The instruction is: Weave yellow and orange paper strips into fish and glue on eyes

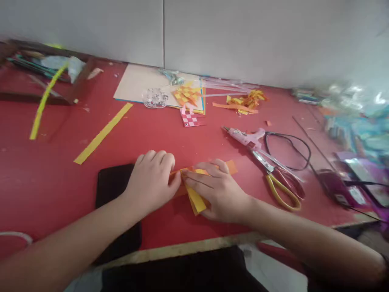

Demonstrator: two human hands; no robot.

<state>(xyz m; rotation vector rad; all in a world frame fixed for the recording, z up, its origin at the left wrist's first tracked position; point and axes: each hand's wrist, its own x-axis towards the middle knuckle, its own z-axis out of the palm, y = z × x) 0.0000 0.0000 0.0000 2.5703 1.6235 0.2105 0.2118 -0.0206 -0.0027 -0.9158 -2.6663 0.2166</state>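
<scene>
Yellow and orange paper strips (197,201), folded across one another, lie between my hands near the table's front edge. My left hand (153,178) has its fingers curled, and its thumb and forefinger pinch the left end of an orange strip. From the right, my right hand (217,188) is closed over the folded strips, its fingertips pressing on the yellow layer. An orange end (231,166) sticks out beyond its knuckles. A dark phone-like slab (111,184) lies partly under my left wrist and forearm.
Right of my hands lie scissors (284,188), a pink glue gun (247,137) and its black cable. Loose yellow strips (103,134) rest at left. A checkered woven paper fish (191,118), a pad (133,85) and woven orange pieces (251,98) are behind. A wooden tray (69,94) stands far left.
</scene>
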